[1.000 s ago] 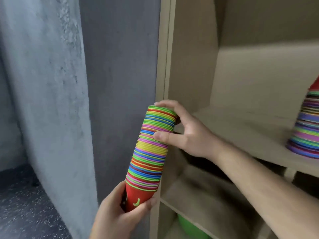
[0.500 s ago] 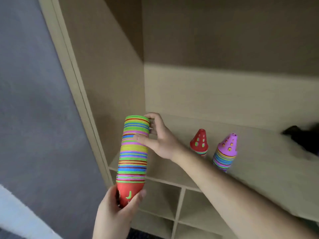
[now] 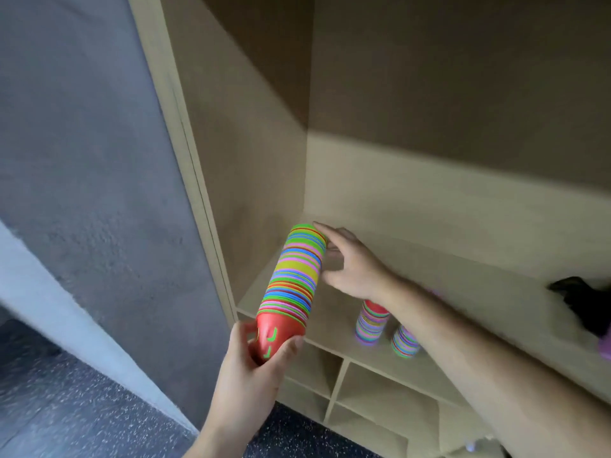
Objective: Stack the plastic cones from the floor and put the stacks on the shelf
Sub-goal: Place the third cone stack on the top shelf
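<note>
A long stack of many-coloured plastic cones (image 3: 294,276) lies tilted between my hands, its red tip cone toward me and its wide end over the left end of the beige shelf (image 3: 463,266). My left hand (image 3: 261,355) grips the red tip. My right hand (image 3: 350,262) is at the wide end, fingers curved round the rim. Two short cone stacks (image 3: 372,323) (image 3: 405,342) stand on the shelf under my right forearm, which hides their tops.
The shelf unit's left side panel (image 3: 211,160) stands close to the stack, with a grey wall (image 3: 82,143) beyond it. A dark object (image 3: 585,299) lies at the shelf's right. Small cubbies (image 3: 370,391) sit below, above a dark speckled floor (image 3: 59,408).
The long stack has moved forward and right, over the shelf's left end, and tilted further. My view has swung right from the wall toward the shelf.
</note>
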Action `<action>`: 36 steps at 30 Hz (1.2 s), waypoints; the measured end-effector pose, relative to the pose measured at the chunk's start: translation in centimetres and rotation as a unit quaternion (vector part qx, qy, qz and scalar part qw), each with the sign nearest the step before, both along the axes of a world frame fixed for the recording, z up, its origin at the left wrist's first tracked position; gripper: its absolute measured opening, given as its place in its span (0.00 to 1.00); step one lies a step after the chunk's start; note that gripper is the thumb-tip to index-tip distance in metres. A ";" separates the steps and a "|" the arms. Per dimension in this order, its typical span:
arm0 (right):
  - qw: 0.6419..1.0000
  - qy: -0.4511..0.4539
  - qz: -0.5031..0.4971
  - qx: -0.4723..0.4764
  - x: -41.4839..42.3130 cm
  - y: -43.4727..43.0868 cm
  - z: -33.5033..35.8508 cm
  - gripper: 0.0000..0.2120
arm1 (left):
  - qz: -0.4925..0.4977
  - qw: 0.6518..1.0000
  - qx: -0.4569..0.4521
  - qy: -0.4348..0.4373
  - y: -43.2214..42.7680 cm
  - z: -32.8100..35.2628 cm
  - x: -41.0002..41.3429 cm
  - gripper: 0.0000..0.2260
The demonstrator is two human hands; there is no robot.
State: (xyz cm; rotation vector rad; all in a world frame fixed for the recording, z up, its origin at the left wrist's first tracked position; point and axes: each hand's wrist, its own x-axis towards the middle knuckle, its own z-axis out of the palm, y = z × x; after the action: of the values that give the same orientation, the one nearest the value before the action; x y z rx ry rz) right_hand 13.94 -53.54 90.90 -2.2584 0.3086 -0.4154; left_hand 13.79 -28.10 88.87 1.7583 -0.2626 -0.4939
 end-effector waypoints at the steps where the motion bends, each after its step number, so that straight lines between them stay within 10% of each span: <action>1: 1.000 0.014 0.008 -0.016 0.1 -0.8 0.2 0.43 | 0.010 1.000 -0.002 0.005 -0.8 0.8 -0.2 0.21; 8: 0.992 0.068 0.007 -0.108 1.3 -5.9 0.2 0.49 | 0.055 0.998 0.020 -0.036 -6.3 4.4 0.6 0.32; 13: 0.994 0.073 -0.001 -0.079 2.4 -7.2 -1.1 0.47 | 0.048 0.995 0.040 -0.082 -9.1 4.4 2.2 0.13; 36: 0.901 0.127 -0.202 0.363 20.1 -3.6 -25.9 0.32 | -0.100 0.947 0.227 -0.204 -19.5 -9.8 26.6 0.30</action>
State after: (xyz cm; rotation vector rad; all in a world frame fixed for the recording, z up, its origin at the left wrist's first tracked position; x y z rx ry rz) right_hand 34.09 -57.10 65.01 -1.4969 0.9160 -0.1624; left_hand 40.37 -47.55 79.11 2.2971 -0.6661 -0.3453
